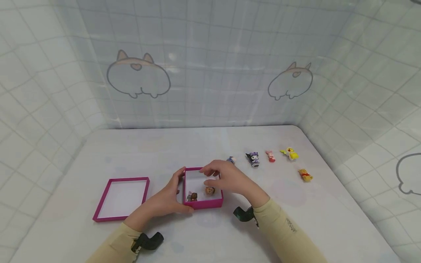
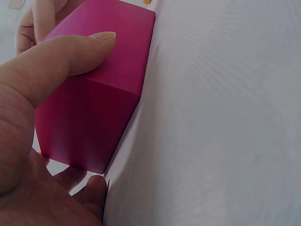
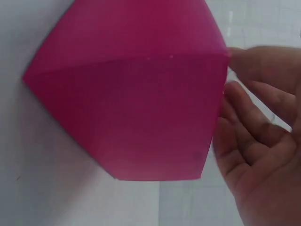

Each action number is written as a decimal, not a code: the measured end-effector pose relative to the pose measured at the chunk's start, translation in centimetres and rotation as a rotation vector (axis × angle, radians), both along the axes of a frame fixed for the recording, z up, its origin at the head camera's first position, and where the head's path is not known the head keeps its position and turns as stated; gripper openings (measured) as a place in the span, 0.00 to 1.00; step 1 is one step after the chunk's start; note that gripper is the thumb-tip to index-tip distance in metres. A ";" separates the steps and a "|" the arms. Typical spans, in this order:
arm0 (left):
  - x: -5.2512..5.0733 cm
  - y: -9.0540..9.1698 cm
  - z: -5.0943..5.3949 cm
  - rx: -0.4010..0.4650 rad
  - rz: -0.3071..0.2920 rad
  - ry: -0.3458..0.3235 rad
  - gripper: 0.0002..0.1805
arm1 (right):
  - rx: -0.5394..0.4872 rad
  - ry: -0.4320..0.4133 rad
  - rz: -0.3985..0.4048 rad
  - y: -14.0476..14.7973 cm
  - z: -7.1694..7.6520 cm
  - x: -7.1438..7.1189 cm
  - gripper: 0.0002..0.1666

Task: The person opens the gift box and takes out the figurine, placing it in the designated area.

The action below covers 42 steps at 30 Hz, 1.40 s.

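Note:
A magenta open-topped box with a white inside sits on the table in front of me. My left hand grips its left side, thumb on the front wall and fingers along the left wall. Inside lie a small brown-and-grey figurine at the front left and a tan, lion-like figurine nearer the right. Over the box's right part hovers my right hand, fingers loosely bent and thumb apart from them. Nothing shows between them in the right wrist view, where the box wall hides the inside.
Left of the box lies its matching magenta-rimmed lid, white inside up. To the right stand or lie a blue figurine, a black-and-purple one, a pink one, a yellow one and a yellow bear in red.

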<state>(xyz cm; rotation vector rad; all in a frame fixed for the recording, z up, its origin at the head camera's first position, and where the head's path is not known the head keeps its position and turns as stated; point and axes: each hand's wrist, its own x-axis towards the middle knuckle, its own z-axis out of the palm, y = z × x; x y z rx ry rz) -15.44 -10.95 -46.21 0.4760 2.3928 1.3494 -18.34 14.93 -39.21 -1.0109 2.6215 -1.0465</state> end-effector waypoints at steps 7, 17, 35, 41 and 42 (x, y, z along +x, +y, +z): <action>0.1 0.0 -0.2 0.002 -0.016 0.015 0.74 | 0.126 0.045 0.102 -1.0 -0.3 0.0 0.18; 0.0 0.1 -0.3 -0.007 -0.008 0.024 0.74 | 0.326 0.146 0.098 -1.2 -0.7 0.1 0.19; -0.1 0.1 -0.2 0.004 -0.012 0.018 0.74 | 0.525 0.304 0.141 -1.8 -1.1 0.4 0.14; -0.1 0.1 -0.2 0.004 -0.013 0.011 0.75 | 0.516 0.355 0.149 -2.1 -1.7 0.2 0.11; -0.1 0.1 -0.2 0.005 -0.013 0.010 0.75 | 0.508 0.376 0.159 -2.1 -1.7 0.1 0.09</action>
